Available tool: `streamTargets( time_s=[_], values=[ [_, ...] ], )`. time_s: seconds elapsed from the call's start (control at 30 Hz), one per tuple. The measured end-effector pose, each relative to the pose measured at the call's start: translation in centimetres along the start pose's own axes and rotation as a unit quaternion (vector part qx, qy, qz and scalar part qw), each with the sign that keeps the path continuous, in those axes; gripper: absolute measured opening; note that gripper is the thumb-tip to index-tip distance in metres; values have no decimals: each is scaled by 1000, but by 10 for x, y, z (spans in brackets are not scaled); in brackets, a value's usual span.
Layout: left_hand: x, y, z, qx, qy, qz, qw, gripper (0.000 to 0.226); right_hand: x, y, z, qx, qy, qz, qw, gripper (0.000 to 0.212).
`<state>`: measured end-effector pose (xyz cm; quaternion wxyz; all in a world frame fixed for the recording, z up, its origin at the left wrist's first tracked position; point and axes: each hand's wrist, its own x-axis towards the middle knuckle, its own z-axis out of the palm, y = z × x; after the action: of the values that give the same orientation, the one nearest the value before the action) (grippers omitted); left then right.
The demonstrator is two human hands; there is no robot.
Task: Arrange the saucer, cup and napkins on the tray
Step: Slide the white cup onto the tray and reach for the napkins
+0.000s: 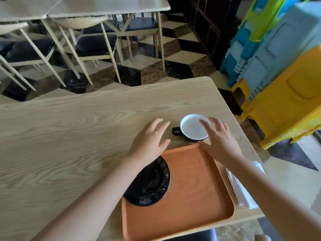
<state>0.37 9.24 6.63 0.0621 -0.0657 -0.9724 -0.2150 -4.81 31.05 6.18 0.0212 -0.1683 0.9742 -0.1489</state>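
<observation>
We see both our left hand point(150, 136) and right hand point(218, 139), fingers spread and empty, flanking the cup point(192, 128) beyond the tray point(194, 197) holding the saucer point(151, 185).

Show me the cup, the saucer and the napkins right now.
cup point(192, 128), head view, on its white inside.
saucer point(151, 183), head view, on its dark centre well.
napkins point(243, 190), head view, on the pack beside the tray's right edge.

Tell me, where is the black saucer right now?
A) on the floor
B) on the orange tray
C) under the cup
B: the black saucer lies in the orange tray, at its left side, while the cup stands apart on the table.
</observation>
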Motion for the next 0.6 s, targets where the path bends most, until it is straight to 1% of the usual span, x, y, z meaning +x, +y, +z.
streamTargets(
  time_s=[0.03,0.1,0.2,0.3,0.4,0.47,0.6],
  values=[
    [10,6,10,26,-10,24,999,57,4,7,2,-36,-22,0,999,70],
    [28,12,31,84,-51,49,994,65,11,18,8,-64,-67,5,996,75],
    [43,16,55,140,-93,42,985,68,17,26,16,-62,-94,-6,994,70],
    [48,19,67,129,-97,17,987,59,21,30,22,-40,-81,-16,996,58],
    [50,19,75,82,-73,5,994,48,24,35,28,-4,-46,-25,999,48],
    [52,18,79,47,-49,-3,998,43,25,41,33,16,-21,-33,999,47],
    [53,15,83,16,-16,-8,1000,44,23,50,42,34,23,-56,998,46]
  ],
)
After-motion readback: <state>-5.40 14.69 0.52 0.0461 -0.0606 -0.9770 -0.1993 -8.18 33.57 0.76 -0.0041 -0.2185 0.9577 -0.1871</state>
